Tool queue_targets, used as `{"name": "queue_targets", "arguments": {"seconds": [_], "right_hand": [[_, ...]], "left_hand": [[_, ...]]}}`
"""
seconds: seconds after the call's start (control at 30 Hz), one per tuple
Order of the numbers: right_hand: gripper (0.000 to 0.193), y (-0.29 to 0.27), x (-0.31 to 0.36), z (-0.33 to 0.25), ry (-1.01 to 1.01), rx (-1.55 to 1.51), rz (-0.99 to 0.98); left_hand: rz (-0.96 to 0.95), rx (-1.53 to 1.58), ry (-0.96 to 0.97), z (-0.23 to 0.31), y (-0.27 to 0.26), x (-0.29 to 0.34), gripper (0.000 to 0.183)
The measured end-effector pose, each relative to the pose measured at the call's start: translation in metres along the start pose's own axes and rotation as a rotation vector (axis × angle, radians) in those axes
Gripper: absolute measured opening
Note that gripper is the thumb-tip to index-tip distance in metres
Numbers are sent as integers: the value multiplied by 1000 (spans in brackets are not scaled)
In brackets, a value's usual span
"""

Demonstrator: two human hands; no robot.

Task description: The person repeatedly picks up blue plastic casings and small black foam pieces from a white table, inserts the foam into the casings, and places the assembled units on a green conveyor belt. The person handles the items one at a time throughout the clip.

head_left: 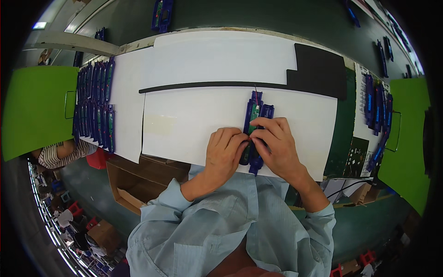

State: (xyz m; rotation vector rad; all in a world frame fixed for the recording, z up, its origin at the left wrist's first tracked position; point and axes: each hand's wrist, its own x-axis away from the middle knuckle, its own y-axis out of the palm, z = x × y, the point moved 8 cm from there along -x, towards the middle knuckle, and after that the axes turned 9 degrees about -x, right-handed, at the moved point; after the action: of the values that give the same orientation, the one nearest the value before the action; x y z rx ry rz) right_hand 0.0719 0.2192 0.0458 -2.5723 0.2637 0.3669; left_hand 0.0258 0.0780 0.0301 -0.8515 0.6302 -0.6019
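A long dark-blue plastic housing (248, 115) lies on the white work surface in front of me, with a green circuit board (254, 112) in it. From its far end a thin red wire (256, 93) sticks up. Against its right side lies another blue housing piece (267, 111), partly under my fingers. My left hand (225, 151) is closed at the housing's left edge, thumb and fingertips pressed together. My right hand (279, 147) reaches over from the right, also pinching. The fingertips of both meet over the board at a tiny red spot, which they mostly hide.
Two rows of blue housings with green boards (94, 101) lie at the left. More blue pieces (379, 111) lie at the right, before a green panel (406, 143). A black strip (217, 85) crosses behind my hands, joining a black block (320, 69). Beyond runs a dark green surface (240, 16).
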Motion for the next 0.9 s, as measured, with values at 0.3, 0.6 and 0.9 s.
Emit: {"name": "queue_targets", "arguments": {"seconds": [0.3,0.6,0.9], "right_hand": [[23,7,1,-5,-51,199,-111],[16,3,-7,0,103,68,-162],[5,4,-12,12,286,-2,-278]], "left_hand": [[-30,140,5,2,4,-9,24],[-11,100,108,7,1,-3,26],[-59,-18,306,16,2,41,48]]}}
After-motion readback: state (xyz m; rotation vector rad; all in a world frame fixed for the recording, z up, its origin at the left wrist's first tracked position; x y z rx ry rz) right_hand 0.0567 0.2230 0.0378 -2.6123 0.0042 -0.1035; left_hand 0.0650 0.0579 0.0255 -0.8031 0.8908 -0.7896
